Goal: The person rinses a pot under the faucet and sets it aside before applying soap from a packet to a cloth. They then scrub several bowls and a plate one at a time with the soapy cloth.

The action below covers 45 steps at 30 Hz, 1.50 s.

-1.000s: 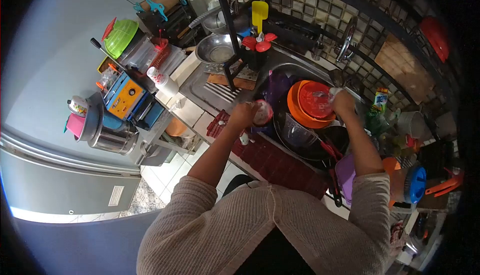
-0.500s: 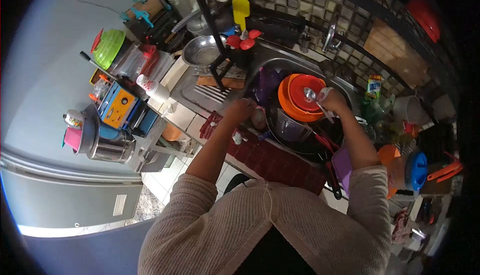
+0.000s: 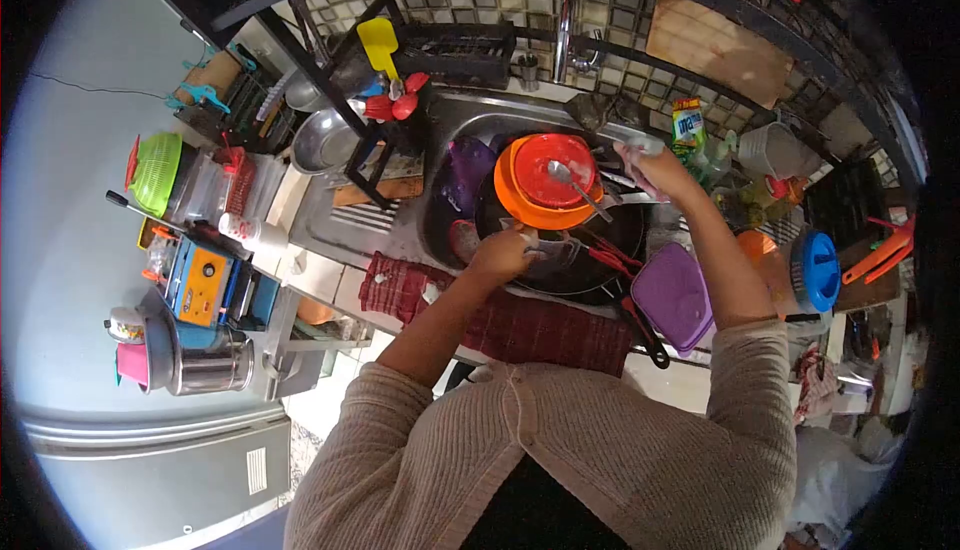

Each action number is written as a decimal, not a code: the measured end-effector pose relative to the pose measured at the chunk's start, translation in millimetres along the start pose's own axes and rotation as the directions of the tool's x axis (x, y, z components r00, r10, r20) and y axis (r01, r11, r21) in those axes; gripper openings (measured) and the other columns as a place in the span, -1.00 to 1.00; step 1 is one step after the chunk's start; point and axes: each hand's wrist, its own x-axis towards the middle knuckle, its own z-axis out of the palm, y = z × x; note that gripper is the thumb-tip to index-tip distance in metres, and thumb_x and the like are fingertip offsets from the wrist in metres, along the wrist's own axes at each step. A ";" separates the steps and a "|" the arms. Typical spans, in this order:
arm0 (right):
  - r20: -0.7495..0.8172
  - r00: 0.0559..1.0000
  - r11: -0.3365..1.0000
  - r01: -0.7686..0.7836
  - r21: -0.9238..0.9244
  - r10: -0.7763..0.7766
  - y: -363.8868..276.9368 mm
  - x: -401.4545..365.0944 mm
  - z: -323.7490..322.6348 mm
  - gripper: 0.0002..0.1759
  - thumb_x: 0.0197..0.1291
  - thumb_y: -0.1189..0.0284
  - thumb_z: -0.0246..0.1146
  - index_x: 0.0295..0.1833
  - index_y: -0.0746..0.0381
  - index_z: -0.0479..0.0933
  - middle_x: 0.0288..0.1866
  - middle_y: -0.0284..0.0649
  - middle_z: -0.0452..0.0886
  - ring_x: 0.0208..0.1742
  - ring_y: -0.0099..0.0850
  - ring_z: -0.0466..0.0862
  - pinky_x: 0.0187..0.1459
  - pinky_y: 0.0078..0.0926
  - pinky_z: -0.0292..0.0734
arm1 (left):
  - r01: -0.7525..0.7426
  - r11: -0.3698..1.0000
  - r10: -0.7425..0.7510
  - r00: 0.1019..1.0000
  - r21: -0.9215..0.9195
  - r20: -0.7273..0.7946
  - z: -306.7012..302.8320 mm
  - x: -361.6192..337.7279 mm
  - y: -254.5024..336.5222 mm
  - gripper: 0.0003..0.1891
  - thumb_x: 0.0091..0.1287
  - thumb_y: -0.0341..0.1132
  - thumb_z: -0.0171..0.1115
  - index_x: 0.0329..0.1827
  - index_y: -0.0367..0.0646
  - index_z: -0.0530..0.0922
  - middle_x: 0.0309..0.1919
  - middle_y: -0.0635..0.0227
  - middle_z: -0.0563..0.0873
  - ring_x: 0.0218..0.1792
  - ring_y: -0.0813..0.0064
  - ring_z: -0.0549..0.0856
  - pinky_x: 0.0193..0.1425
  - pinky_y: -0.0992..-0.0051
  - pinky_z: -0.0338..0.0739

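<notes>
I saw the left hand [image 3: 500, 255] curled around a small pale item [image 3: 530, 243] I couldn't identify, over the round black pan [image 3: 628, 225] in the steel sink [image 3: 470, 110]. The right hand [image 3: 655, 172] gripped a whitish wad [image 3: 638, 140] beside the round red plate [image 3: 540, 155], where a metal spoon [image 3: 575, 188] lay.

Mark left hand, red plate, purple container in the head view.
left hand [image 3: 502, 253], head view, back of the hand.
red plate [image 3: 530, 160], head view, inner face left of the spoon.
purple container [image 3: 672, 293], head view, middle of its top.
</notes>
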 end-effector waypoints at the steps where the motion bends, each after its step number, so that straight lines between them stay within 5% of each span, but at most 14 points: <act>1: 0.032 0.999 0.999 0.034 -0.011 -0.033 3.4 -1.7 -4.1 -0.58 0.27 0.08 0.17 -0.50 0.15 0.43 -0.81 -0.44 0.30 -0.82 -0.61 0.33 -0.78 -0.59 0.15 | -0.005 1.000 0.005 1.000 0.000 -0.003 3.2 2.1 -3.7 -0.60 0.27 0.00 0.16 -0.07 -0.16 0.50 -0.05 0.05 0.56 0.04 0.05 0.56 0.08 0.16 0.44; 9: 0.186 0.975 0.965 -0.071 -0.254 0.121 28.7 -13.1 10.1 -0.74 0.23 0.22 0.17 -0.40 0.17 0.50 -0.66 -0.38 0.49 -0.75 -0.60 0.40 -0.72 -0.54 0.29 | -0.063 0.976 0.052 0.997 -0.208 -0.059 -14.7 2.9 -5.7 -0.70 0.32 -0.11 0.13 -0.23 -0.20 0.54 -0.31 0.03 0.61 -0.13 0.06 0.61 -0.09 0.17 0.44; 11: 0.192 0.978 0.931 -0.004 -0.365 0.080 32.3 -4.4 18.4 -0.77 0.21 0.27 0.15 -0.39 0.19 0.53 -0.61 -0.37 0.52 -0.68 -0.58 0.46 -0.64 -0.54 0.37 | -0.026 0.975 0.019 0.999 -0.220 -0.036 -22.6 2.5 -2.0 -0.71 0.32 -0.12 0.13 -0.22 -0.20 0.55 -0.30 0.04 0.61 -0.13 0.07 0.61 -0.08 0.18 0.44; 13: 0.107 0.976 0.916 0.213 -0.340 -0.188 53.4 15.2 31.6 -0.79 0.18 0.30 0.16 -0.37 0.20 0.55 -0.61 -0.37 0.52 -0.62 -0.55 0.50 -0.55 -0.51 0.43 | 0.012 0.972 -0.014 1.000 -0.235 -0.009 -22.3 3.6 -3.1 -0.71 0.32 -0.13 0.13 -0.21 -0.21 0.55 -0.29 0.05 0.62 -0.12 0.08 0.61 -0.07 0.20 0.45; 15: 0.125 0.975 0.897 0.217 -0.385 -0.182 55.5 23.1 46.1 -0.82 0.12 0.31 0.22 -0.36 0.21 0.57 -0.53 -0.31 0.58 -0.50 -0.39 0.60 -0.43 -0.39 0.50 | -0.117 0.944 0.088 0.990 -0.310 -0.106 -10.6 5.5 -11.2 -0.75 0.31 -0.20 0.13 -0.19 -0.22 0.55 -0.26 0.06 0.61 -0.12 0.06 0.60 -0.03 0.22 0.46; 17: 0.159 0.853 0.694 0.502 -0.516 -0.498 56.7 28.0 73.2 -0.87 0.04 0.34 0.25 -0.34 0.17 0.59 -0.37 -0.20 0.63 -0.37 -0.20 0.65 -0.33 -0.27 0.54 | -0.102 0.936 0.050 0.986 -0.337 -0.159 -0.6 4.4 -10.9 -0.76 0.30 -0.22 0.13 -0.17 -0.23 0.55 -0.24 0.07 0.61 -0.12 0.06 0.60 -0.03 0.23 0.46; 18: 0.217 0.886 0.586 0.438 -0.682 -0.410 47.0 32.3 88.0 -0.86 -0.03 0.37 0.23 -0.32 0.12 0.62 -0.22 -0.14 0.63 -0.26 -0.10 0.65 -0.26 -0.18 0.55 | -0.098 0.927 0.020 0.977 -0.363 -0.213 2.4 2.6 -10.8 -0.77 0.29 -0.24 0.14 -0.16 -0.23 0.54 -0.22 0.08 0.60 -0.12 0.06 0.60 -0.02 0.24 0.46; 21: 0.241 0.922 0.385 0.350 -0.854 -0.304 30.7 39.9 113.8 -0.84 -0.06 0.38 0.21 -0.31 0.10 0.63 -0.27 -0.14 0.65 -0.27 -0.11 0.66 -0.25 -0.17 0.57 | -0.043 0.911 -0.042 0.980 -0.411 -0.195 -9.1 -7.0 0.9 -0.75 0.31 -0.23 0.16 -0.08 -0.21 0.51 -0.18 0.15 0.59 -0.08 0.23 0.59 0.04 0.33 0.43; 26: 0.316 0.924 0.404 0.380 -0.832 -0.217 16.2 49.1 118.4 -0.86 -0.09 0.38 0.24 -0.35 0.12 0.61 -0.39 -0.15 0.65 -0.29 -0.15 0.68 -0.30 -0.15 0.57 | 0.000 0.928 -0.070 0.982 -0.372 -0.175 -41.8 -40.1 3.4 -0.75 0.31 -0.25 0.16 -0.06 -0.23 0.51 -0.12 0.13 0.57 -0.01 0.19 0.56 0.07 0.33 0.42; 28: 0.428 0.866 0.188 0.480 -0.857 -0.260 23.6 53.9 123.5 -0.87 -0.11 0.39 0.25 -0.37 0.14 0.60 -0.37 -0.14 0.65 -0.28 -0.18 0.69 -0.31 -0.14 0.56 | 0.094 0.922 -0.164 0.974 -0.374 -0.158 -49.9 -55.2 0.2 -0.75 0.32 -0.26 0.15 -0.05 -0.24 0.51 -0.12 0.13 0.57 0.00 0.17 0.56 0.06 0.33 0.43; 30: 0.416 0.871 0.186 0.468 -0.864 -0.261 28.0 57.9 126.8 -0.87 -0.13 0.40 0.26 -0.38 0.15 0.60 -0.37 -0.14 0.65 -0.29 -0.18 0.69 -0.31 -0.14 0.57 | -0.015 0.934 -0.125 0.921 -0.357 -0.368 -44.8 -66.2 -13.7 -0.78 0.30 -0.31 0.16 -0.08 -0.24 0.52 -0.12 0.08 0.60 0.02 0.10 0.58 0.05 0.32 0.45; 38: 0.300 0.723 0.103 0.456 -0.884 -0.622 35.1 37.9 128.0 -0.89 -0.15 0.39 0.26 -0.44 0.17 0.56 -0.44 -0.20 0.62 -0.36 -0.20 0.65 -0.34 -0.23 0.57 | -0.024 0.896 -0.179 0.894 -0.443 -0.412 -27.8 -84.9 -31.4 -0.81 0.36 -0.38 0.11 -0.03 -0.26 0.50 -0.06 0.18 0.54 -0.08 0.38 0.61 -0.02 0.45 0.50; 41: 0.247 0.678 0.185 0.498 -0.847 -0.693 21.0 19.9 125.5 -0.88 -0.11 0.36 0.24 -0.44 0.17 0.56 -0.43 -0.22 0.60 -0.37 -0.20 0.64 -0.33 -0.21 0.56 | -0.046 0.878 -0.174 0.897 -0.477 -0.407 -22.7 -86.6 -36.4 -0.81 0.37 -0.38 0.10 -0.04 -0.28 0.49 -0.09 0.22 0.54 -0.11 0.43 0.60 -0.04 0.48 0.50; 45: 0.119 0.753 0.392 0.463 -0.795 -0.647 9.8 10.6 123.2 -0.86 -0.13 0.32 0.25 -0.44 0.14 0.56 -0.40 -0.19 0.60 -0.35 -0.17 0.63 -0.30 -0.20 0.56 | -0.041 0.912 -0.146 0.898 -0.409 -0.416 -23.6 -85.8 -31.7 -0.82 0.40 -0.34 0.08 -0.05 -0.25 0.49 -0.15 0.31 0.54 -0.16 0.52 0.59 -0.08 0.53 0.47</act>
